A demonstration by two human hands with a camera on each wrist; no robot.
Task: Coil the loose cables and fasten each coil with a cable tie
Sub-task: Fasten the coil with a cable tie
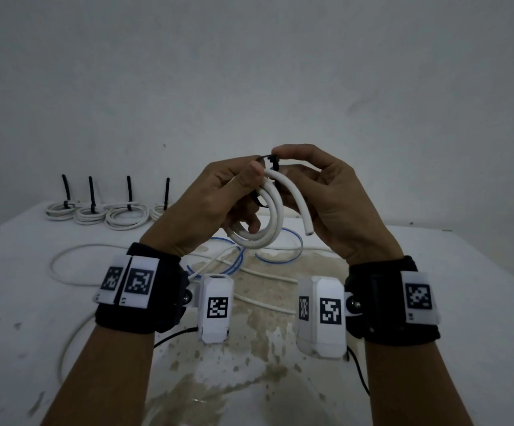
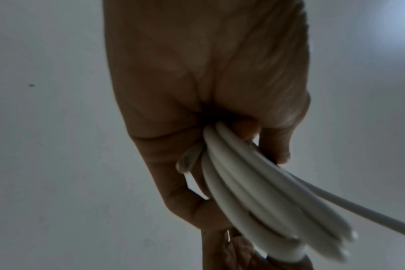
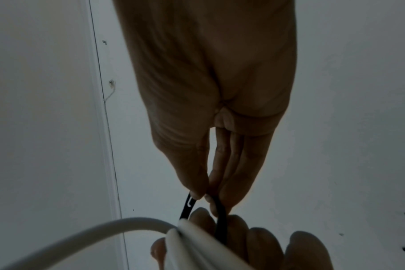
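Note:
Above the table my left hand (image 1: 218, 195) grips a small coil of thick white cable (image 1: 264, 222), thumb pressed on its top; the strands (image 2: 254, 182) run out of its curled fingers. One cut cable end (image 1: 309, 239) hangs free to the right. A black cable tie (image 1: 269, 158) loops around the top of the coil. My right hand (image 1: 317, 186) pinches the tie between thumb and forefinger, and the black loop (image 3: 220, 215) shows at its fingertips (image 3: 197, 191) just above the cable (image 3: 192, 243).
Several tied white coils (image 1: 126, 215) with upright black tie tails line the far left of the white table (image 1: 449, 287). Loose white cable (image 1: 65, 272) and blue cable loops (image 1: 280, 259) lie under my hands on a stained patch. A wall stands behind.

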